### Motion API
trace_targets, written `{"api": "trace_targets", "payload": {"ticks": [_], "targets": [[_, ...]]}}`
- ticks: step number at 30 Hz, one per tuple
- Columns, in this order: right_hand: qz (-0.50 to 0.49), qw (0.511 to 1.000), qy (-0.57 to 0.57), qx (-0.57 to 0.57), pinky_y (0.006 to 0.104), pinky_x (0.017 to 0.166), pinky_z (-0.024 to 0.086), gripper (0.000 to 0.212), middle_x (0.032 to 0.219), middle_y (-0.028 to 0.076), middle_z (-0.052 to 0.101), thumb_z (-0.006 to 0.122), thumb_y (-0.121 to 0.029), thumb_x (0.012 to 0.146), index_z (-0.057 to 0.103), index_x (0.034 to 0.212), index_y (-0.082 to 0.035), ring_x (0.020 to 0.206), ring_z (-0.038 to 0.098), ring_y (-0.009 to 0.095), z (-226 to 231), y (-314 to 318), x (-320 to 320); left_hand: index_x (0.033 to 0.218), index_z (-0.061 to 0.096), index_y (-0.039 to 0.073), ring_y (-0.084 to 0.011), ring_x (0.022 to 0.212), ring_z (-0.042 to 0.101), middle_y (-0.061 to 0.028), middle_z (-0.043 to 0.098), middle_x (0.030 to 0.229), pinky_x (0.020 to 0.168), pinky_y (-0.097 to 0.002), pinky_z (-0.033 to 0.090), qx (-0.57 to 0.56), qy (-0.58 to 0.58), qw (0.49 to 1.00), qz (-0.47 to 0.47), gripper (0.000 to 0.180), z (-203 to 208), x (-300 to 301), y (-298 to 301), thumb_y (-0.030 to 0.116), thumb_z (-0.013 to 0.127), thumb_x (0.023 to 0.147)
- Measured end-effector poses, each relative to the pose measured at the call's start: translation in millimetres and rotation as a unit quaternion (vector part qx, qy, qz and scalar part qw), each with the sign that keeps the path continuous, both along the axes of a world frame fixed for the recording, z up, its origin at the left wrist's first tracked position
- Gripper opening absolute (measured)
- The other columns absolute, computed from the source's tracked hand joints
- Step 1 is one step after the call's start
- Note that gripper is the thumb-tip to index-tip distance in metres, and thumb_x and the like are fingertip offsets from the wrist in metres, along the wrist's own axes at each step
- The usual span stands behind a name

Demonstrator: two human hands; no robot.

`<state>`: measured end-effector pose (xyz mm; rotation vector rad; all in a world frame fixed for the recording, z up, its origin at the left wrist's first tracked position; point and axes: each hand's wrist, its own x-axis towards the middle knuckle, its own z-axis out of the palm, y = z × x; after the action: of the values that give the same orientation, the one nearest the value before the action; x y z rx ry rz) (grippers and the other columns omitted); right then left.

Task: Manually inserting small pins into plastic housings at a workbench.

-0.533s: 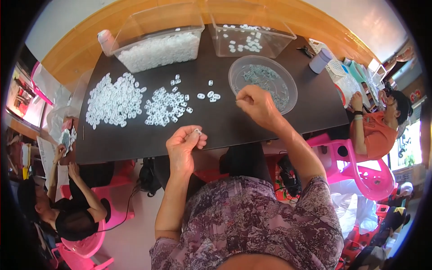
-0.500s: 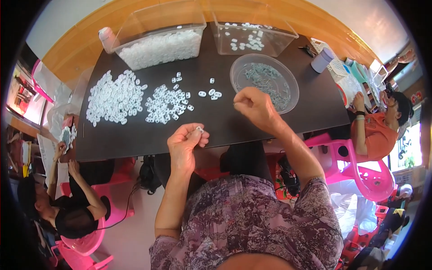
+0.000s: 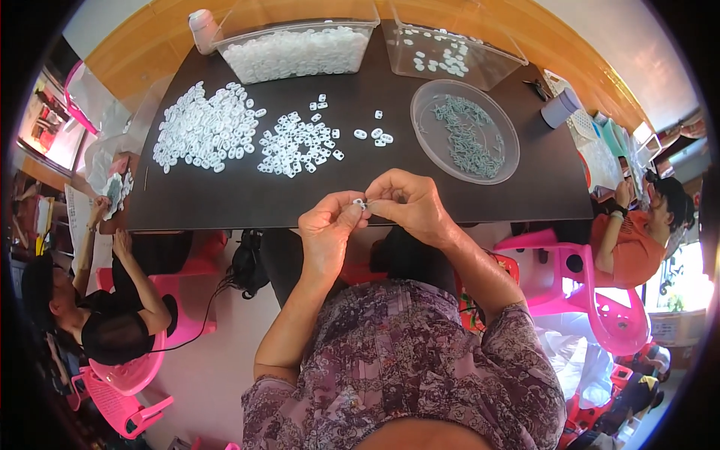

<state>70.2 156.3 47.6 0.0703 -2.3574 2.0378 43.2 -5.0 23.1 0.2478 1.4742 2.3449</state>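
Observation:
A small white plastic piece with two holes is pinched between thumb and fingers of my left hand, just above the table's near edge. My right hand meets it from the right, its closed fingertips holding a thin screw against the piece; the fingers hide most of the screw. Beyond it lies a round clear tray with many grey screws. On the left are a large heap of white oval pieces and a smaller heap of white two-holed pieces. Several loose pieces lie between heap and tray.
At the back stand a clear bin full of white pieces and another clear bin holding fewer. A pale bottle and a lilac cup flank them. People sit at left and right on pink chairs.
My right hand has moved from beside the screw tray left and nearer to me, meeting my left hand. My left hand has shifted slightly right. The view has tilted a little.

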Motion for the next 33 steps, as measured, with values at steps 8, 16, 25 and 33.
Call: {"api": "trace_targets", "payload": {"ticks": [8,16,25,33], "targets": [[0.003,0.998,-0.003,0.055,0.0192,0.065,0.047,0.013,0.080,0.004,0.064,0.063,-0.002,0.082,0.059,0.093,0.003,0.074,0.059,0.005,10.1,-5.7,1.8,0.096,0.064,-0.006,-0.0076,0.069,0.055,-0.0045,0.063,0.082,0.063,-0.0197,0.046,-0.062,0.072,0.995,0.035,0.012,-0.3,4.9,-0.5,-0.001,0.057,0.087],[-0.006,0.998,-0.006,0.055,0.0199,0.066,0.048,0.010,0.080,0.004,0.063,0.063,-0.001,0.081,0.060,0.090,0.003,0.074,0.059,0.006,6.7,-11.5,1.2,0.098,0.063,-0.006,-0.0081,0.071,0.057,-0.0048,0.064,0.082,0.066,-0.0203,0.048,-0.158,0.179,0.969,0.059,0.014,-7.0,7.0,-3.7,0.004,0.059,0.088],[-0.034,0.999,0.014,-0.008,0.0234,0.062,0.051,0.008,0.074,0.006,0.062,0.061,0.003,0.079,0.057,0.085,0.005,0.069,0.062,0.010,0.3,-22.4,2.6,0.097,0.064,-0.006,-0.0073,0.068,0.056,-0.0036,0.063,0.080,0.062,-0.0196,0.048,-0.178,0.202,0.960,0.082,0.013,-12.5,10.9,-5.9,0.003,0.058,0.088],[-0.010,0.999,0.008,-0.048,0.0241,0.066,0.051,0.008,0.079,0.007,0.063,0.058,0.003,0.083,0.057,0.091,0.005,0.073,0.063,0.011,1.8,-27.0,-0.2,0.097,0.064,-0.007,-0.0087,0.065,0.057,-0.0055,0.063,0.078,0.058,-0.0190,0.046,-0.025,0.035,0.998,0.056,0.015,-3.3,5.8,-8.5,0.002,0.058,0.087]]}}
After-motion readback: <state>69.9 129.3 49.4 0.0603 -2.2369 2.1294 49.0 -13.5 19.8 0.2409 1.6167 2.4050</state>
